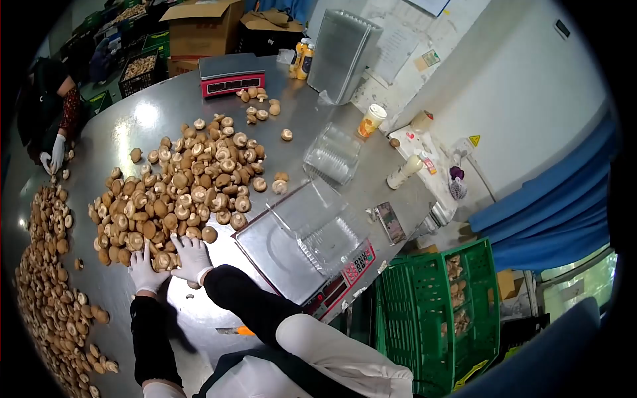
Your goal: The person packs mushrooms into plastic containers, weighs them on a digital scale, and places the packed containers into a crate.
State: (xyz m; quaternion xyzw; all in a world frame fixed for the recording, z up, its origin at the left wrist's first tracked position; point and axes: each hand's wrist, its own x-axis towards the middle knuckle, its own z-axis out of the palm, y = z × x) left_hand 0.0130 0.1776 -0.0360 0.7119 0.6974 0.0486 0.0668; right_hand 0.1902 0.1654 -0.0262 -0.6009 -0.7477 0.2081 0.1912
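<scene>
A large heap of shiitake mushrooms (192, 172) lies on the metal table. At its near edge is my left hand (145, 270), in a white glove, with fingers stretched toward the mushrooms. Beside it, my right hand (190, 259), gloved too, has its fingers spread against the heap's edge. Between the two hands sits a single mushroom (161, 261); whether either hand presses on it is hard to make out. Part of another mushroom (193, 284) shows below my right palm.
Right of my hands, a clear plastic container (332, 242) rests on a scale (285, 245). Stacked clear trays (333, 154), a cup (371, 121) and a phone (389, 222) stand beyond. Green crates (431, 312) are at right. A co-worker's gloved hands (54, 156) are near another mushroom heap (50, 285).
</scene>
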